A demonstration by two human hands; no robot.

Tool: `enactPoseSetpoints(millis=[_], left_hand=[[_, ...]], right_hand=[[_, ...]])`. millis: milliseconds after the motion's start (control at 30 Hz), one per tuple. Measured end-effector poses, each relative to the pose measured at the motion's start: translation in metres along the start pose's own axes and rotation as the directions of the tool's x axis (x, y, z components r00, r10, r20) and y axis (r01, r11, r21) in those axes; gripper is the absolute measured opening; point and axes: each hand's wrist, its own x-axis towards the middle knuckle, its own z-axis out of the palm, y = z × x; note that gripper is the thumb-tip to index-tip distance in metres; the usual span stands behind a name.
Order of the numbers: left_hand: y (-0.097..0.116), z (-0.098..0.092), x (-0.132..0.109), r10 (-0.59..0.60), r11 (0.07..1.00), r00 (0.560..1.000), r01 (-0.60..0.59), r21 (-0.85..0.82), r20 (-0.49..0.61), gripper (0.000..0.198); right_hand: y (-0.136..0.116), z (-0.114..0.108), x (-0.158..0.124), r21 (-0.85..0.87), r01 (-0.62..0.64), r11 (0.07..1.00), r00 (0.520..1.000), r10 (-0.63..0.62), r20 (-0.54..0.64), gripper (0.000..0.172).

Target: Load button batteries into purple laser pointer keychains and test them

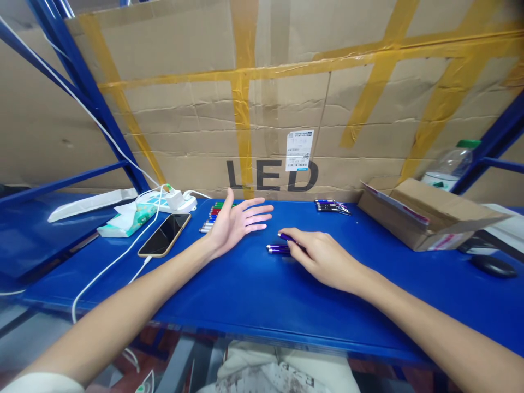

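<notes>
My left hand [237, 222] hovers palm-up over the blue table [254, 295], fingers spread and empty. Just behind it lies a row of coloured pens [212, 214]. My right hand [321, 257] rests on the table to the right, its fingers closed round a purple pen [284, 236]. Another two purple pens [277, 249] lie on the table touching its fingertips. A further small bunch of purple pens [332, 206] sits at the back near the cardboard wall.
A phone [164, 235] on a white cable lies left of my hands, beside a tissue pack [127, 221] and a power strip [172, 202]. An open cardboard box [426, 218], a plastic bottle [452, 164] and a black mouse [493, 266] stand at the right.
</notes>
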Motion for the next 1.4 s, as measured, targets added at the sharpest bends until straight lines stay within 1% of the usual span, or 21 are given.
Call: enactPoseSetpoints(millis=[100,167,300,500,633,733,833,867,933,1000,1067,1167,1267,1400], left_hand=[[0.0004,0.0005,-0.0002,0.002,1.0,1.0,-0.002,-0.001,-0.013,0.093],[0.0005,0.0006,-0.0002,0.001,1.0,1.0,-0.001,-0.001,-0.019,0.093],[0.0,0.0003,0.0,-0.004,1.0,1.0,0.004,0.003,-0.007,0.091],[-0.0006,0.0003,-0.0002,0.004,1.0,1.0,-0.004,0.009,-0.001,0.091],[-0.0002,0.0001,-0.0001,0.0,1.0,1.0,0.0,0.013,0.001,0.091],[0.0,0.0003,-0.0002,-0.003,1.0,1.0,0.003,0.015,0.009,0.091],[0.0002,0.0007,-0.0005,-0.004,1.0,1.0,0.004,0.016,0.008,0.09],[0.0003,0.0007,-0.0005,-0.005,1.0,1.0,0.005,0.017,0.007,0.09],[0.0002,0.0004,-0.0004,-0.003,1.0,1.0,0.003,0.019,0.006,0.091],[-0.0001,-0.0005,0.0,-0.001,1.0,1.0,0.001,0.022,0.008,0.092],[-0.0006,-0.0017,0.0006,-0.002,1.0,1.0,0.001,0.024,0.014,0.092],[-0.0017,-0.0037,0.0015,-0.001,1.0,1.0,0.0,0.022,0.027,0.091],[-0.0023,-0.0042,0.002,-0.001,1.0,1.0,0.0,0.015,0.03,0.09],[-0.0017,-0.0023,0.0013,-0.003,1.0,1.0,0.003,0.022,0.011,0.09]], right_hand=[[-0.0024,0.0005,-0.0003,0.03,0.055,0.998,0.997,-0.057,0.055,0.037],[-0.0028,0.0003,-0.0003,0.052,0.075,0.996,0.997,-0.076,0.029,0.038],[0.0009,-0.0003,-0.0002,0.043,0.072,0.996,0.996,-0.07,-0.056,0.039],[0.0017,0.0014,-0.0011,0.052,0.125,0.991,0.992,-0.123,-0.044,0.04],[-0.0007,0.0012,-0.0009,0.084,0.109,0.991,0.993,-0.105,-0.053,0.038],[-0.0024,-0.0012,-0.0007,0.101,0.051,0.994,0.997,-0.045,-0.062,0.034],[-0.0042,-0.004,-0.0012,0.108,0.02,0.994,1.0,-0.019,-0.007,0.027],[-0.0046,-0.0047,-0.0016,0.105,0.037,0.994,0.999,-0.039,0.018,0.022],[-0.0052,-0.0055,-0.0025,0.1,0.111,0.989,0.991,-0.118,0.069,0.017],[-0.0053,-0.0055,-0.0033,0.102,0.188,0.977,0.974,-0.199,0.112,0.016],[-0.0051,-0.005,-0.0037,0.114,0.224,0.968,0.96,-0.24,0.147,0.015],[-0.0044,-0.0047,-0.0033,0.141,0.237,0.961,0.949,-0.26,0.177,0.011],[-0.0048,-0.0061,-0.0026,0.153,0.226,0.962,0.947,-0.254,0.198,0.005],[-0.0071,-0.0079,-0.0028,0.194,0.227,0.954,0.943,-0.265,0.202,0.01]])
